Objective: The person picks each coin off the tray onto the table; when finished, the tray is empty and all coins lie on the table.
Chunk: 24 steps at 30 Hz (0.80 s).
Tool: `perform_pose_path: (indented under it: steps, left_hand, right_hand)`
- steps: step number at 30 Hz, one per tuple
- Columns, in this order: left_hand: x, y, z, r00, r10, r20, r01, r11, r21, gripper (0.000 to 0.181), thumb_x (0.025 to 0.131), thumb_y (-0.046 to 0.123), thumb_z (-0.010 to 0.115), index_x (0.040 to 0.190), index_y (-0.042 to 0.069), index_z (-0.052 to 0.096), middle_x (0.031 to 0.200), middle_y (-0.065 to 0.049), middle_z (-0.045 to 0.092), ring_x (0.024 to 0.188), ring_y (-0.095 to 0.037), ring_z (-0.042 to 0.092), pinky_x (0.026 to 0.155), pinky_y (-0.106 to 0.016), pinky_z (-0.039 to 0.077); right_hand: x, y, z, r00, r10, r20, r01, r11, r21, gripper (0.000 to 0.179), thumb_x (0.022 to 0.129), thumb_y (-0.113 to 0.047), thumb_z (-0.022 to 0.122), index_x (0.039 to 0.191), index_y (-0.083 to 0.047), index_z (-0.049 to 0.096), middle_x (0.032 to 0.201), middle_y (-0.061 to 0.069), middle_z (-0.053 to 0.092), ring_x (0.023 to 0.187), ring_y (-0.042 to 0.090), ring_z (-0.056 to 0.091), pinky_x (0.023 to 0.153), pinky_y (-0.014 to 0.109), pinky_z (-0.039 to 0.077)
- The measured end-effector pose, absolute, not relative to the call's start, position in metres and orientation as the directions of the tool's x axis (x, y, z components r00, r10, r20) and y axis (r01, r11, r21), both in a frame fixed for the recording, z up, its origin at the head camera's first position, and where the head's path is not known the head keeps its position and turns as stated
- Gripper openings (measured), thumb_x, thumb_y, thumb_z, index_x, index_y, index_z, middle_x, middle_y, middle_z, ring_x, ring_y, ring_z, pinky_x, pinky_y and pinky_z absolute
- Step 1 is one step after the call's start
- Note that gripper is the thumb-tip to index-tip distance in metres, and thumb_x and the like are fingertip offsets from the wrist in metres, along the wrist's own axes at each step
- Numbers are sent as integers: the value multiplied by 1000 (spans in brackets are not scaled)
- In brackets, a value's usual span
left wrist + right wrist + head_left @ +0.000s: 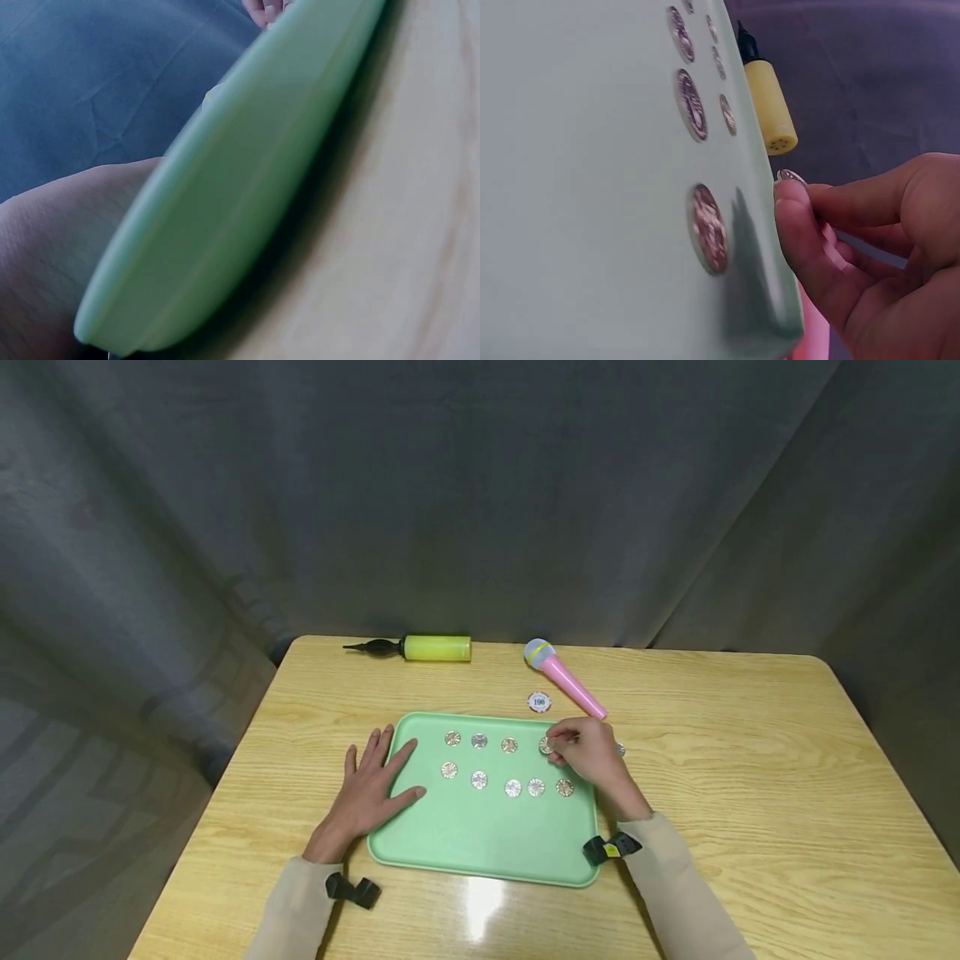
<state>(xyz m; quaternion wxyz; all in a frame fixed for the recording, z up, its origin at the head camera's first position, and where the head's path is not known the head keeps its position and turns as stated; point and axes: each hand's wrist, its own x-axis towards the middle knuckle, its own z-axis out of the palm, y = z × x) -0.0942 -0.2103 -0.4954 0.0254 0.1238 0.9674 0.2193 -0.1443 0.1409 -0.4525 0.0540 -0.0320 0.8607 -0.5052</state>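
On the table lies a pale green tray (pixel 480 843) bearing two rows of shiny round coins, among them a coin (pixel 452 738) at back left and a coppery coin (pixel 565 787) at front right. My right hand (pixel 596 752) is over the tray's back right corner, pinching a coin (pixel 790 176) between thumb and fingertips. Fingers spread and straight, my left hand (pixel 367 793) rests across the tray's left rim. The left wrist view shows mostly the tray's side (pixel 225 180) and part of that hand. Just right of my right hand, another coin (pixel 620 749) is partly hidden.
Behind the tray lie a white chip (pixel 538 702) with a printed number and a pink toy microphone (pixel 572 685). A yellow hand pump (pixel 437 648) with a black nozzle lies at the back left. A dark grey curtain (pixel 480 510) hangs behind the table.
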Motion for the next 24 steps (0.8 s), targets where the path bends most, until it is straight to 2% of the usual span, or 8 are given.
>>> perform_pose_path:
  steps: [7, 16, 24]
  left_hand:
    - [-95, -208, -494, -969, 246, 2, 222, 872, 437, 79, 89, 50, 65, 156, 19, 39, 168, -21, 15, 157, -43, 9, 117, -73, 3]
    - [-97, -208, -496, -969, 246, -3, 222, 878, 423, 78, 89, 52, 64, 156, 19, 38, 168, -20, 15, 157, -43, 9, 118, -73, 3]
    - [-96, -208, -497, -969, 248, 19, 232, 877, 421, 77, 90, 51, 64, 155, 18, 39, 167, -23, 17, 156, -45, 11, 116, -74, 4]
  right_hand:
    - [-144, 159, -444, -992, -97, -76, 29, 421, -907, 14, 91, 5, 64, 100, 12, 72, 86, 27, 74, 64, 12, 72, 61, 27, 61]
    - [-141, 194, -443, -996, -43, -73, 47, 443, -895, 18, 93, 4, 63, 107, 14, 70, 95, 31, 72, 66, 5, 71, 63, 23, 61]
    - [-137, 229, -448, -992, 36, -117, 122, 432, -894, 23, 96, 3, 60, 114, 16, 66, 95, 27, 72, 67, 0, 69, 66, 22, 61]
